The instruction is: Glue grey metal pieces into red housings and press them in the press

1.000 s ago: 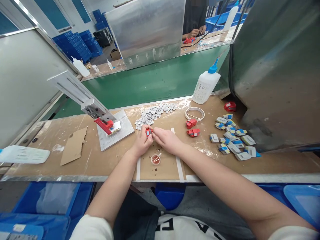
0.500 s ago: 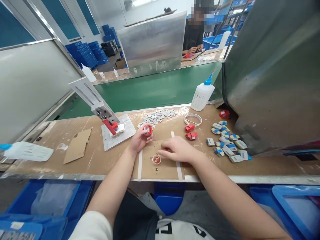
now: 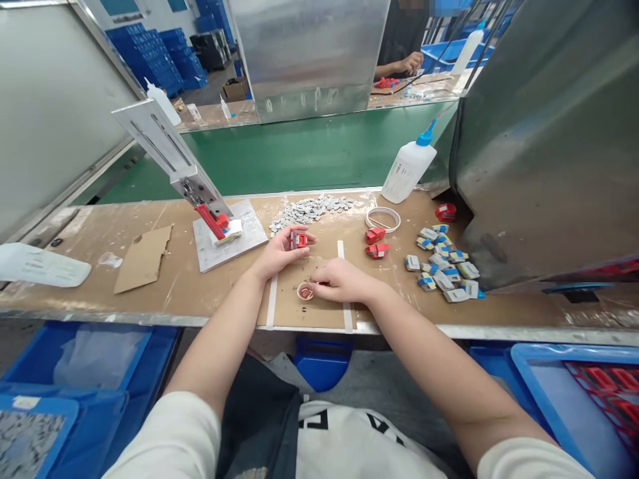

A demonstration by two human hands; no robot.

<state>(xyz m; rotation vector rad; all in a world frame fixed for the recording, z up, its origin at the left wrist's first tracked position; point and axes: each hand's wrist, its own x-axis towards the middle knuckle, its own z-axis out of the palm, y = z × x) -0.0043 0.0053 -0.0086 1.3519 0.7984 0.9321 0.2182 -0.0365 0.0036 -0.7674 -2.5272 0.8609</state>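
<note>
Since the earlier frame, right hand (image 3: 339, 279) had dropped from the small red plastic block (image 3: 298, 239) to the small round pink-rimmed dish (image 3: 304, 291), fingertips pinched at its rim on something too small to identify. Left hand (image 3: 279, 251) gripped the red block between thumb and fingers, raised just above the brown bench top (image 3: 164, 293), just beyond the dish. Hands were apart. Dish sat on a cardboard patch framed by two white tape strips (image 3: 271, 303).

Beyond the dish lay a heap of small grey metal chips (image 3: 309, 209). Right of the dish: two loose red blocks (image 3: 375, 243), a white tape ring (image 3: 383, 217), a cluster of blue-and-white flat parts (image 3: 444, 263), and a white squeeze bottle with blue nozzle (image 3: 409, 169). Left of the dish: a grey metal press fixture with red clamp (image 3: 200, 193) and a cardboard scrap (image 3: 142, 256).
</note>
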